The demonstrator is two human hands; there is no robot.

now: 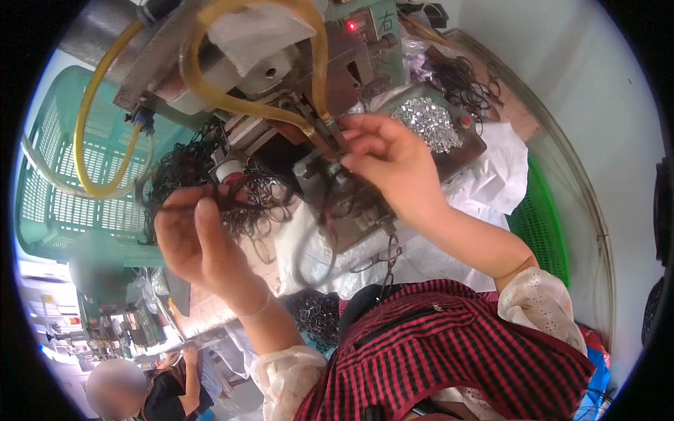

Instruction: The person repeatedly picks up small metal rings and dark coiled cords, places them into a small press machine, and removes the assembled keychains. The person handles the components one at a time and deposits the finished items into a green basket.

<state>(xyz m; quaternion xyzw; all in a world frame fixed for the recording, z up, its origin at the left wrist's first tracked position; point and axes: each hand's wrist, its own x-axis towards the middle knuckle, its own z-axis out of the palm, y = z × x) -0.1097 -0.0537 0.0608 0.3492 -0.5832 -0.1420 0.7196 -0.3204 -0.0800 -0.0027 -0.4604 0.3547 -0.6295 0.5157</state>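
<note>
My left hand is raised on the left, its thumb and fingers closed on thin black cord loops that stretch toward the machine. The loops look blurred, and their exact kind is unclear. My right hand reaches to the working head of a metal press-like machine. Its fingertips are pinched together beside the ends of two yellow hoses. What they hold, if anything, is too small to make out. Behind my left hand lies a tangled pile of black loops.
A tray of small shiny metal pieces stands right of the machine, near a red button. More black loops lie behind it. Scissors hang at the front. Green baskets flank the bench. Another person works at lower left.
</note>
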